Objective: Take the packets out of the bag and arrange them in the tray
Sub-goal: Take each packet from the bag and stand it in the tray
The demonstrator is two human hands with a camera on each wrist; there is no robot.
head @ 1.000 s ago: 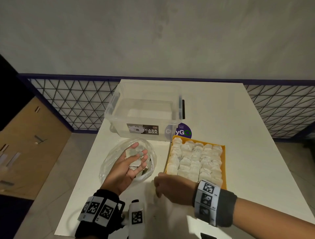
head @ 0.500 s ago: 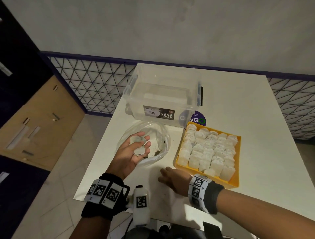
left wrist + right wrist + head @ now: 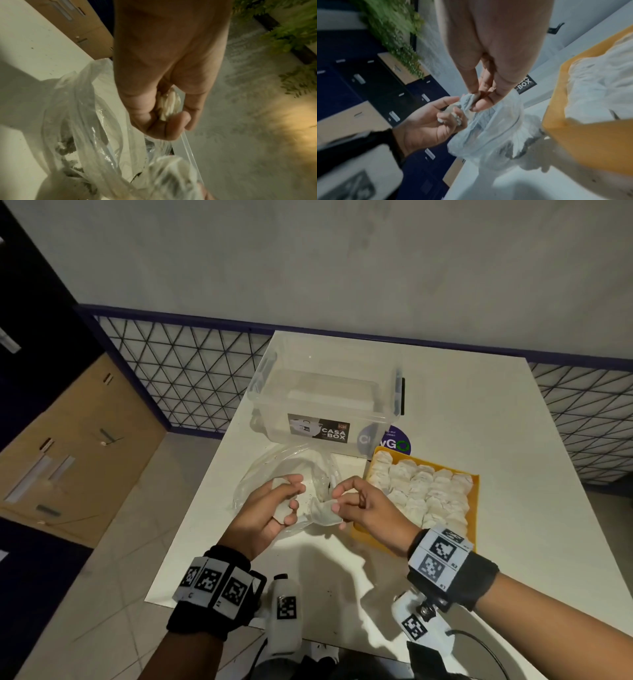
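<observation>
A clear plastic bag (image 3: 301, 467) lies on the white table, left of the orange tray (image 3: 474, 508). My left hand (image 3: 291, 501) hovers over the bag, fingers curled round a few small white packets (image 3: 169, 105). My right hand (image 3: 337, 501) pinches the bag's crumpled near edge (image 3: 469, 100) between thumb and fingers, lifting it slightly. The tray holds several rows of white packets (image 3: 421, 491), packed closely. Dark crumbs and white residue sit in the bag's bottom (image 3: 68, 148). In the right wrist view the left hand (image 3: 447, 112) shows packets (image 3: 456, 119) between its fingers, with the tray's rim (image 3: 556, 94) to the right.
A clear lidless storage box (image 3: 325, 402) labelled CASA BOX stands behind the bag. A round purple sticker (image 3: 397, 440) lies behind the tray. The table's left edge (image 3: 191, 525) drops to tiled floor. A mesh railing runs along the back.
My right hand has come up off the table and taken hold of the bag's near edge. My left hand's fingers have curled tighter round the packets.
</observation>
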